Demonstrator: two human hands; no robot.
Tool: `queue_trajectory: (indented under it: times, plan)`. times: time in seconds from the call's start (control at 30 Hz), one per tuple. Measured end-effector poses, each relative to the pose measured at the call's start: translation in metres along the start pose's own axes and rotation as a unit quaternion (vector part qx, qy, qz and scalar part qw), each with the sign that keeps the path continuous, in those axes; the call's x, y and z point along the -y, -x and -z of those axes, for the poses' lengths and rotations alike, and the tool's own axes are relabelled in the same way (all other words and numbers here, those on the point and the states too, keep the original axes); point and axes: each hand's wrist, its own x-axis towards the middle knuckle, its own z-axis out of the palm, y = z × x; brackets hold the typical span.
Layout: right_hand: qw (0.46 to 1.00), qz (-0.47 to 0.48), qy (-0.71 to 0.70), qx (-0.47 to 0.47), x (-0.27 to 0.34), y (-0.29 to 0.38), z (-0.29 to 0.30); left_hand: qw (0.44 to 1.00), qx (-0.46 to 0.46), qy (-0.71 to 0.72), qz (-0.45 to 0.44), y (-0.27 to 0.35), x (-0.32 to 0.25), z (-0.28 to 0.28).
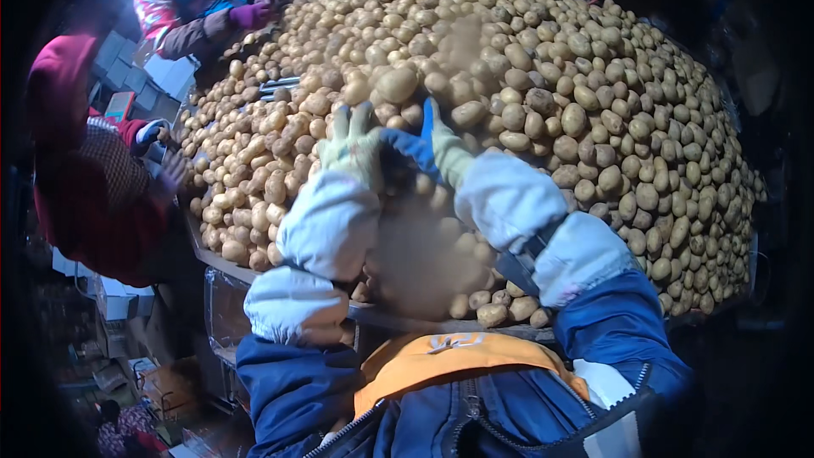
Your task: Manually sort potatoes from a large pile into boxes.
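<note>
A huge heap of potatoes [610,121] covers the table in front of me. My left hand [351,145], in a pale knit glove, lies palm down on the heap with its fingers spread, just below a large potato [397,84]. To its right is my right hand [439,143], in a pale glove with a blue palm, tilted on its side with the palm turned towards the left hand. Blue glove fingers reach between the two hands. Whether potatoes lie under the palms is hidden. A blurred patch covers part of the heap below my hands.
The metal table rim [534,333] runs close to my body. At left, a person in a red hood [60,95] works at the heap's edge; another person's purple glove [251,14] is at upper left. White boxes [117,298] stand lower left. A metal grille [278,88] shows among the potatoes.
</note>
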Motion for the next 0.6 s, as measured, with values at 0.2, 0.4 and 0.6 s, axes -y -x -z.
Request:
queue_trajectory:
  times: [0.2,0.4,0.6]
  plan:
    - [0.917,0.223,0.329,0.041,-0.013,-0.032,-0.033,0.996,-0.017,0.084,0.005,0.015,0.097,-0.023]
    - [0.719,0.292,0.615,0.141,-0.015,0.057,0.011,0.995,-0.012,0.093,-0.043,0.091,0.051,-0.006]
    - [0.754,0.067,0.623,0.198,0.064,0.099,0.022,0.962,0.044,0.210,-0.167,0.114,0.008,0.029]
